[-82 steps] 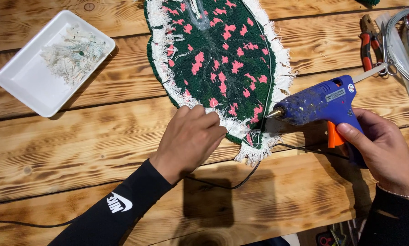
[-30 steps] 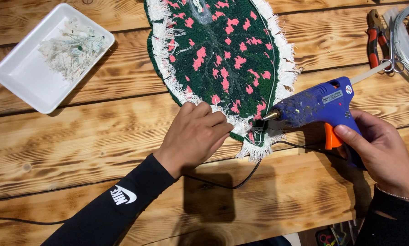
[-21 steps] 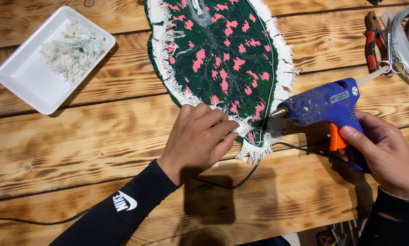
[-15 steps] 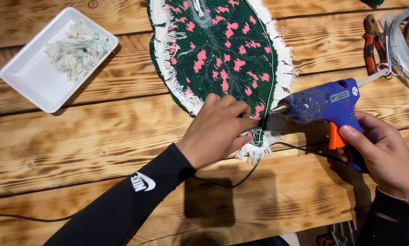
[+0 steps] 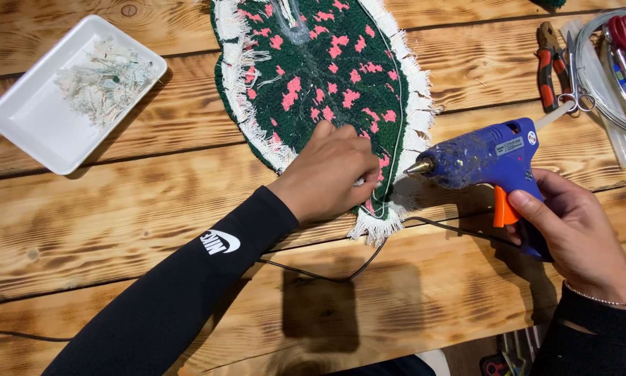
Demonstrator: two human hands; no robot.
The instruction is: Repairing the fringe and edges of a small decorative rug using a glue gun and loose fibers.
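Observation:
A leaf-shaped tufted rug piece point(image 5: 320, 90), dark green with pink spots and a white fringe, lies on the wooden table point(image 5: 118, 230). My left hand point(image 5: 330, 170) rests on its lower right part, fingers curled and pressing down near the fringe. My right hand point(image 5: 577, 233) grips a blue glue gun point(image 5: 487, 157) with an orange trigger. Its metal nozzle points left at the rug's right edge, just beside my left fingers. The gun's black cord point(image 5: 341, 268) runs under the rug tip and across the table.
A white tray point(image 5: 41, 125) with a heap of pale thread scraps sits at the upper left. Orange-handled pliers point(image 5: 550, 56), glue sticks and a wire coil point(image 5: 605, 83) lie at the upper right. The table's front edge is near my arms.
My left hand has slid right and up the rug's lower edge, toward the glue gun's nozzle. The glue gun has stayed about where it was.

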